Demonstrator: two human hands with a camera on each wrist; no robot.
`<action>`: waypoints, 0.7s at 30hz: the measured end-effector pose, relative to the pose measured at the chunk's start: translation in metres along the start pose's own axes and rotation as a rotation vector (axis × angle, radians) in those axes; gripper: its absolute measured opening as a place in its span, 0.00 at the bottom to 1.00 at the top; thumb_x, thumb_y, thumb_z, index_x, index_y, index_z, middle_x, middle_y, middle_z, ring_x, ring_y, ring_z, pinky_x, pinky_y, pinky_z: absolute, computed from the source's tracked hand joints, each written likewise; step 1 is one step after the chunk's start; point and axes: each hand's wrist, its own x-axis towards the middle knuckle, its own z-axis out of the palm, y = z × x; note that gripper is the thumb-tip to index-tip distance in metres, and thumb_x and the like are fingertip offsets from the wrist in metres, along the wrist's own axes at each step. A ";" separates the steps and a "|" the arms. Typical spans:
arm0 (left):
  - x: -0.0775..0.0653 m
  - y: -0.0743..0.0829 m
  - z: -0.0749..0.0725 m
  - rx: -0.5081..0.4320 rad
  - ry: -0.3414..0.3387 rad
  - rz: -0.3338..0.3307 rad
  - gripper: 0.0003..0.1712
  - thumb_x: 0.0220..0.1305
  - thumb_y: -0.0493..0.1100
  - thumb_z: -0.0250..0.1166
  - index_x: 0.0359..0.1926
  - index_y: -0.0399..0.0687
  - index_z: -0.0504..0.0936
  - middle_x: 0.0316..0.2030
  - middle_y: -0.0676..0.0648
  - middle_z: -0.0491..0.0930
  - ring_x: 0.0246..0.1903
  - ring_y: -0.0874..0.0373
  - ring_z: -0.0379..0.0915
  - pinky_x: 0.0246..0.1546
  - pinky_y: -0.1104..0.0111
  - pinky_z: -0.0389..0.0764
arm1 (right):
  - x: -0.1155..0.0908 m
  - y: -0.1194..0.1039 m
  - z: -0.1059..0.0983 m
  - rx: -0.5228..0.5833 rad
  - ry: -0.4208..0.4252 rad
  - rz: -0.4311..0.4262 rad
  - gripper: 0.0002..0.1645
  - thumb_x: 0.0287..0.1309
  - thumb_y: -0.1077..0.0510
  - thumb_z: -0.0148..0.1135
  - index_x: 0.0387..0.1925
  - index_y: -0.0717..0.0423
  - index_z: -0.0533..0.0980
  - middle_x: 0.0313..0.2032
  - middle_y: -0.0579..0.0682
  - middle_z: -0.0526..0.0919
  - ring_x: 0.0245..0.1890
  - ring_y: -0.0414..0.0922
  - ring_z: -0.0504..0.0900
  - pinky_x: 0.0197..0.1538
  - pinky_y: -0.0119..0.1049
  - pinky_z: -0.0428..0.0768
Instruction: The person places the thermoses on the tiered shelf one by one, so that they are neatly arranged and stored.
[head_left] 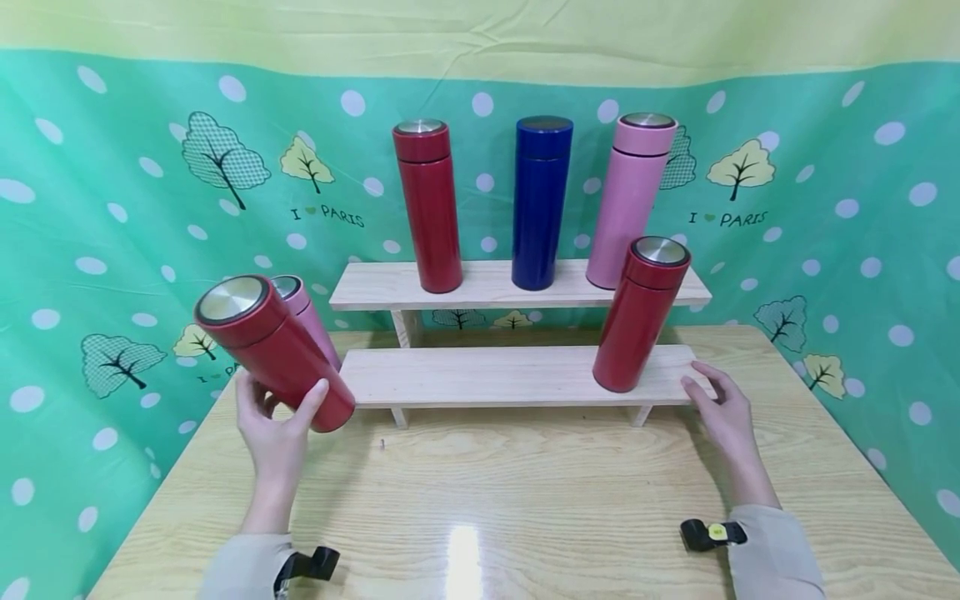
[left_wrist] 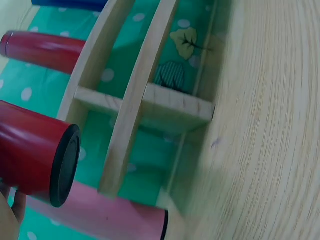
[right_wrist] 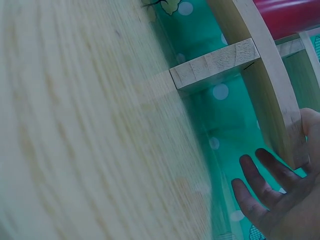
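My left hand holds a red thermos bottle with a steel-topped lid, fingers and thumb around its lower part. The bottle leans to the left, off the table, by the left end of the lower wooden shelf. In the left wrist view its dark base shows. Partly hidden behind it is a pink thermos bottle. My right hand is at the lower shelf's right end, fingers spread, with no bottle in it. Nearest to it, another red thermos bottle stands on that shelf.
On the upper shelf stand a red bottle, a blue bottle and a pink bottle. The two-tier stand sits on a wood-grain table. A green patterned cloth hangs behind and at the sides.
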 end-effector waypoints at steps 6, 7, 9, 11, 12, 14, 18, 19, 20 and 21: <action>-0.004 0.004 0.018 -0.039 -0.015 -0.024 0.36 0.54 0.33 0.73 0.64 0.47 0.70 0.52 0.54 0.75 0.52 0.57 0.69 0.45 0.69 0.70 | 0.000 -0.001 0.000 0.006 -0.004 0.002 0.38 0.68 0.43 0.59 0.72 0.56 0.64 0.74 0.61 0.55 0.40 0.24 0.70 0.41 0.19 0.75; -0.005 0.005 0.020 -0.047 -0.020 -0.027 0.36 0.53 0.33 0.73 0.64 0.47 0.70 0.52 0.54 0.75 0.51 0.57 0.69 0.45 0.68 0.70 | 0.000 -0.001 0.000 0.005 -0.003 0.004 0.38 0.68 0.43 0.59 0.72 0.56 0.64 0.74 0.61 0.55 0.40 0.23 0.70 0.41 0.19 0.75; -0.005 0.006 0.026 -0.068 -0.026 -0.029 0.36 0.53 0.32 0.73 0.63 0.46 0.70 0.52 0.53 0.75 0.51 0.56 0.69 0.44 0.68 0.70 | 0.000 -0.001 0.000 0.000 -0.002 0.006 0.38 0.68 0.43 0.59 0.72 0.57 0.63 0.74 0.60 0.55 0.40 0.23 0.70 0.40 0.19 0.75; -0.006 0.006 0.031 -0.082 -0.039 -0.029 0.37 0.52 0.32 0.73 0.62 0.46 0.69 0.52 0.52 0.75 0.51 0.56 0.69 0.44 0.67 0.70 | 0.001 -0.001 0.001 0.000 -0.001 0.011 0.38 0.68 0.44 0.59 0.72 0.57 0.63 0.74 0.59 0.55 0.40 0.23 0.70 0.40 0.18 0.75; -0.006 0.006 0.033 -0.086 -0.049 -0.028 0.37 0.52 0.32 0.73 0.62 0.46 0.69 0.52 0.52 0.75 0.51 0.56 0.69 0.44 0.67 0.70 | 0.001 -0.001 0.001 -0.002 0.000 0.012 0.38 0.68 0.44 0.59 0.72 0.57 0.63 0.74 0.59 0.55 0.41 0.23 0.70 0.40 0.18 0.75; -0.008 0.007 0.038 -0.092 -0.067 -0.029 0.37 0.51 0.32 0.74 0.62 0.46 0.69 0.52 0.53 0.75 0.51 0.56 0.70 0.43 0.67 0.70 | 0.000 -0.001 0.001 0.002 0.000 0.011 0.37 0.69 0.44 0.59 0.72 0.57 0.63 0.74 0.59 0.55 0.41 0.23 0.69 0.40 0.18 0.74; -0.010 0.009 0.048 -0.095 -0.103 -0.022 0.37 0.51 0.32 0.75 0.61 0.43 0.68 0.52 0.53 0.75 0.50 0.55 0.71 0.44 0.66 0.71 | 0.000 -0.001 0.001 0.007 0.001 0.006 0.37 0.68 0.45 0.59 0.71 0.58 0.64 0.74 0.60 0.55 0.40 0.23 0.70 0.40 0.18 0.74; -0.011 0.010 0.051 -0.093 -0.110 -0.020 0.37 0.51 0.33 0.75 0.60 0.43 0.68 0.51 0.53 0.75 0.49 0.55 0.71 0.44 0.66 0.71 | 0.000 -0.001 0.001 0.009 0.001 0.005 0.37 0.68 0.45 0.59 0.71 0.57 0.64 0.74 0.60 0.55 0.40 0.23 0.70 0.40 0.18 0.74; -0.011 0.011 0.054 -0.092 -0.119 -0.021 0.37 0.50 0.33 0.75 0.60 0.42 0.68 0.51 0.53 0.75 0.49 0.55 0.71 0.44 0.66 0.71 | 0.000 -0.001 0.001 0.009 0.000 0.005 0.37 0.68 0.44 0.59 0.71 0.57 0.64 0.74 0.60 0.56 0.40 0.23 0.70 0.40 0.18 0.74; -0.011 0.011 0.056 -0.091 -0.126 -0.020 0.37 0.50 0.33 0.76 0.60 0.42 0.68 0.51 0.53 0.75 0.49 0.55 0.71 0.44 0.65 0.71 | -0.001 -0.001 0.000 0.006 -0.001 0.006 0.37 0.68 0.44 0.59 0.71 0.57 0.64 0.74 0.60 0.56 0.41 0.24 0.70 0.40 0.18 0.74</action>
